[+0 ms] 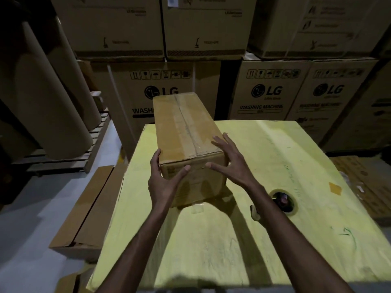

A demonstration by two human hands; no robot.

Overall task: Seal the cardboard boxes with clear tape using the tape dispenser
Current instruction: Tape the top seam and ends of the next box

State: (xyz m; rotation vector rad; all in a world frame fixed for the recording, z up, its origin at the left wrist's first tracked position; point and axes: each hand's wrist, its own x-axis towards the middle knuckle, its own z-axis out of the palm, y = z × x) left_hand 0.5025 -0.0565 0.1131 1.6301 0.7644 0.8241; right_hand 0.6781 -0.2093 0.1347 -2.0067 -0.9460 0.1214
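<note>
A long brown cardboard box (182, 132) lies on the yellow work surface (222, 240), its top seam covered by clear tape that runs down the near end. My left hand (163, 178) is at the box's near left corner, thumb across the end face and fingers on the left side. My right hand (230, 161) has its spread fingers on the top right edge and its thumb on the end face. The tape dispenser (282, 200) with its roll lies on the surface to the right, partly behind my right forearm.
Large printed washing-machine cartons (273, 92) are stacked behind the surface. Big brown paper rolls (42, 98) lean on a pallet at the left. A flat brown carton (88, 210) lies on the floor to the left. More cardboard (364, 182) sits at the right.
</note>
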